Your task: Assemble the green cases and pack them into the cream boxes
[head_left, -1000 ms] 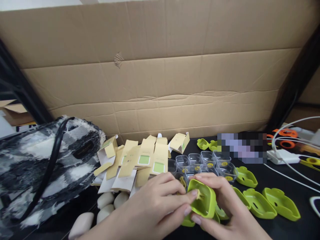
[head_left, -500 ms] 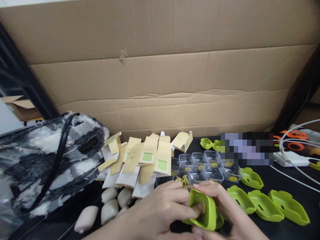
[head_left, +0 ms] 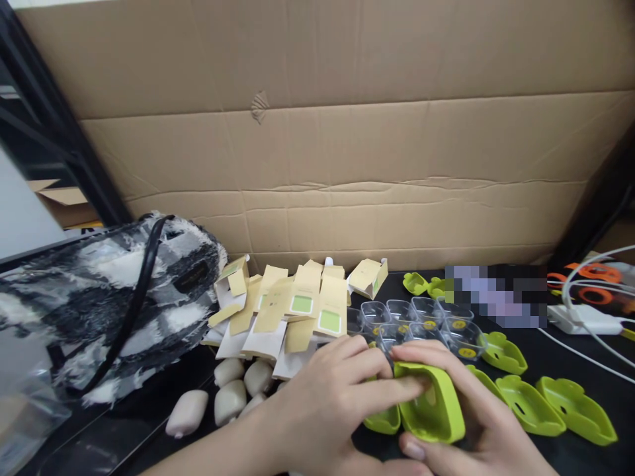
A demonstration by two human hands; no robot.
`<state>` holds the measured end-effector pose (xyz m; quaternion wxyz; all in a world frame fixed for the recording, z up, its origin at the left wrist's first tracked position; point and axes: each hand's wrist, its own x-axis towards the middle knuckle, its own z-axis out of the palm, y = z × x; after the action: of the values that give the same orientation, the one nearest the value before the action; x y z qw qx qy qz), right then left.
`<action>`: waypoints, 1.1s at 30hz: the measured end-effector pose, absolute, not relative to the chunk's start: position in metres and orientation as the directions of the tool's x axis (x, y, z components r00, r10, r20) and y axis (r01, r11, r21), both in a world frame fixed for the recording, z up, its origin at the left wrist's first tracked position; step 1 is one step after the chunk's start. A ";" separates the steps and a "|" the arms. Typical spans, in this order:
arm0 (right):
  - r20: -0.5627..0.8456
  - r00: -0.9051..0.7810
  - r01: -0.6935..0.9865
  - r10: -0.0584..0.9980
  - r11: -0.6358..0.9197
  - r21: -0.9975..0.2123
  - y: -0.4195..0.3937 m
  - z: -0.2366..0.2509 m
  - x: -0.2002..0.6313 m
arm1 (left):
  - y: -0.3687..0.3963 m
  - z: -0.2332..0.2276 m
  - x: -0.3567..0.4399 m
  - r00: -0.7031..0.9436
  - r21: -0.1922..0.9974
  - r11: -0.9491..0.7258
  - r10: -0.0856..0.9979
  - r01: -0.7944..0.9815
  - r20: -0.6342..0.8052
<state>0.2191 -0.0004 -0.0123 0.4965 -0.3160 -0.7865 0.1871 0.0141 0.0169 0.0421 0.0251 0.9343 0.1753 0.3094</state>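
I'm holding the green shell [head_left: 432,411] in both hands, low over the black bench [head_left: 570,370]. My right hand [head_left: 476,423] is cupping it from behind and below, fingers curled shut around it. My left hand [head_left: 327,396] is closing on the shell's near edge, index finger now laid flat across its open face. A second ago that fingertip was poking at a small yellowish peg inside the shell; the peg is no longer showing, so I'm judging it pressed in or just covered, can't tell which. Another green shell [head_left: 383,420] is lying under my left fingers. Clear cups [head_left: 421,317], more green shells [head_left: 530,406], folded cartons [head_left: 302,304], pale soaps [head_left: 231,400], a furry bag [head_left: 109,297] are sitting around.
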 end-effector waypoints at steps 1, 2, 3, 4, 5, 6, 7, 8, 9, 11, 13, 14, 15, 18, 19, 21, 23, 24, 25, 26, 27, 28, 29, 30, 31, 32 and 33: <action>0.658 -0.304 0.297 0.689 0.725 -0.622 0.000 -0.010 0.220 | 0.017 0.042 0.014 0.763 0.144 -0.940 0.336 0.310 0.551; 0.647 -0.301 0.277 0.701 0.713 -0.644 -0.001 -0.009 0.220 | 0.017 0.041 0.014 0.786 0.125 -0.943 0.328 0.310 0.524; 0.625 -0.300 0.257 0.721 0.692 -0.675 -0.001 -0.008 0.220 | 0.017 0.039 0.014 0.810 0.102 -0.946 0.317 0.309 0.493; 0.602 -0.303 0.235 0.739 0.670 -0.704 -0.002 -0.007 0.220 | 0.017 0.037 0.014 0.830 0.075 -0.950 0.302 0.303 0.470; 0.576 -0.309 0.216 0.756 0.646 -0.732 -0.003 -0.006 0.219 | 0.018 0.034 0.014 0.844 0.047 -0.956 0.279 0.290 0.459; 0.553 -0.315 0.202 0.771 0.624 -0.755 -0.004 -0.006 0.218 | 0.018 0.031 0.014 0.852 0.018 -0.962 0.251 0.273 0.460; 0.531 -0.319 0.190 0.785 0.601 -0.776 -0.005 -0.006 0.217 | 0.018 0.028 0.014 0.854 -0.006 -0.967 0.221 0.254 0.471; 0.515 -0.323 0.173 0.794 0.584 -0.793 -0.006 -0.006 0.215 | 0.019 0.026 0.014 0.853 -0.028 -0.971 0.194 0.236 0.485; 0.507 -0.326 0.146 0.798 0.573 -0.807 -0.007 -0.006 0.214 | 0.019 0.025 0.014 0.850 -0.045 -0.974 0.171 0.222 0.498; 0.492 -0.334 0.080 0.804 0.544 -0.835 -0.007 -0.004 0.211 | 0.020 0.024 0.014 0.843 -0.066 -0.974 0.151 0.216 0.516; 0.469 -0.334 0.021 0.818 0.504 -0.864 -0.008 -0.001 0.211 | 0.021 0.026 0.014 0.824 -0.068 -0.972 0.150 0.223 0.546; 0.458 -0.334 0.004 0.824 0.487 -0.873 -0.008 0.000 0.212 | 0.022 0.028 0.014 0.811 -0.064 -0.973 0.149 0.223 0.566; 0.450 -0.334 -0.004 0.829 0.476 -0.880 -0.008 0.002 0.214 | 0.022 0.029 0.014 0.798 -0.059 -0.974 0.146 0.221 0.584; 0.456 -0.338 0.026 0.823 0.492 -0.870 -0.010 0.005 0.217 | 0.021 0.033 0.014 0.784 -0.053 -0.979 0.127 0.199 0.607; 0.467 -0.338 0.043 0.817 0.509 -0.860 -0.011 0.005 0.218 | 0.019 0.033 0.015 0.792 -0.063 -0.979 0.120 0.196 0.598; 0.475 -0.334 0.075 0.814 0.525 -0.848 -0.013 0.003 0.218 | 0.016 0.034 0.016 0.821 -0.100 -0.972 0.120 0.210 0.558; 0.463 -0.340 0.085 0.818 0.517 -0.851 -0.015 0.000 0.216 | 0.011 0.034 0.018 0.848 -0.138 -0.963 0.132 0.233 0.513; 0.451 -0.346 0.089 0.823 0.507 -0.857 -0.015 -0.002 0.215 | 0.010 0.033 0.019 0.855 -0.154 -0.958 0.135 0.241 0.500; 0.440 -0.355 0.086 0.824 0.498 -0.863 -0.015 -0.003 0.214 | 0.008 0.032 0.020 0.858 -0.165 -0.955 0.135 0.245 0.495; 0.428 -0.363 0.081 0.828 0.486 -0.870 -0.014 -0.004 0.214 | 0.008 0.031 0.021 0.859 -0.166 -0.955 0.136 0.247 0.493; 0.418 -0.369 0.072 0.830 0.474 -0.878 -0.013 -0.005 0.213 | 0.008 0.029 0.021 0.858 -0.159 -0.955 0.141 0.248 0.493; 0.409 -0.372 0.061 0.833 0.462 -0.885 -0.012 -0.005 0.214 | 0.010 0.027 0.021 0.856 -0.139 -0.957 0.156 0.255 0.493; 0.403 -0.369 0.045 0.837 0.449 -0.892 -0.011 -0.004 0.214 | 0.011 0.026 0.020 0.854 -0.109 -0.959 0.178 0.262 0.489; 0.397 -0.366 0.029 0.842 0.437 -0.899 -0.010 -0.003 0.216 | 0.013 0.025 0.019 0.850 -0.078 -0.960 0.197 0.268 0.489; 0.389 -0.361 0.019 0.847 0.424 -0.906 -0.010 -0.001 0.217 | 0.015 0.026 0.018 0.841 -0.053 -0.962 0.208 0.269 0.499; 0.390 -0.354 0.010 0.850 0.421 -0.907 -0.010 0.001 0.219 | 0.016 0.026 0.017 0.827 -0.037 -0.962 0.212 0.269 0.520; 0.395 -0.345 0.008 0.852 0.423 -0.906 -0.010 0.003 0.221 | 0.017 0.028 0.015 0.811 -0.028 -0.963 0.211 0.269 0.546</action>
<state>0.2207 -0.0100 0.0034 0.4811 -0.3101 -0.6929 0.4384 0.0154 0.0170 0.0281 -0.0521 0.9501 0.1262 0.2804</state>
